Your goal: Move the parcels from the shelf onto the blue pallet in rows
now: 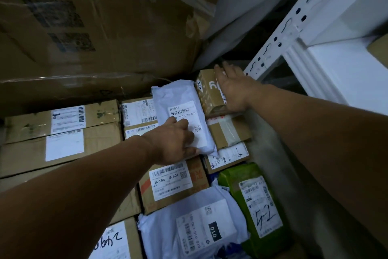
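Observation:
Parcels lie packed side by side below me; the pallet under them is hidden. My left hand (176,143) grips the near end of a white poly mailer (178,99) with a shipping label, which rests on top of the boxes. My right hand (232,88) lies flat with fingers spread on a small patterned brown box (207,94) at the far right of the stack. Nearer me sit a J6-S04 labelled carton (174,185), a green parcel (252,206) and another white mailer (195,227).
A large taped cardboard box (94,34) stands behind the stack. The white metal shelf frame (294,27) rises at the right, with a grey floor strip (273,149) between it and the parcels. Long cartons (63,132) fill the left side.

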